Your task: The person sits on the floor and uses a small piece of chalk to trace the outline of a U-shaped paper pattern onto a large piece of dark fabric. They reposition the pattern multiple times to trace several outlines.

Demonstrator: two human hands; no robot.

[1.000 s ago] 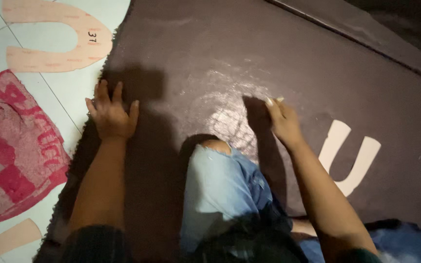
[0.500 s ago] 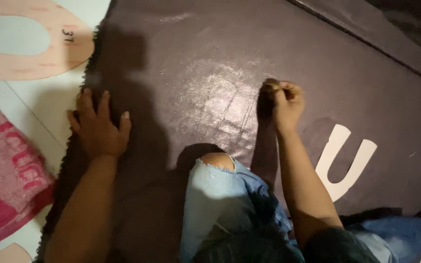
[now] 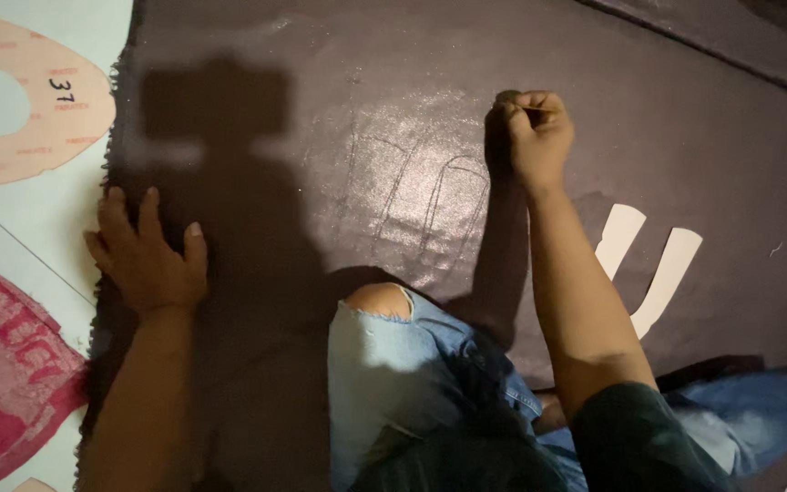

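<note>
Head view, dark leather sheet beneath both hands, left flat, right fisted.

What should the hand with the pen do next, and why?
Probably draw the line on down the sheet. The right hand is closed near the top of faint traced outlines, and the left hand lies flat on the sheet near its edge.

Dark brown leather sheet — flat, faint traced outlines.
</note>
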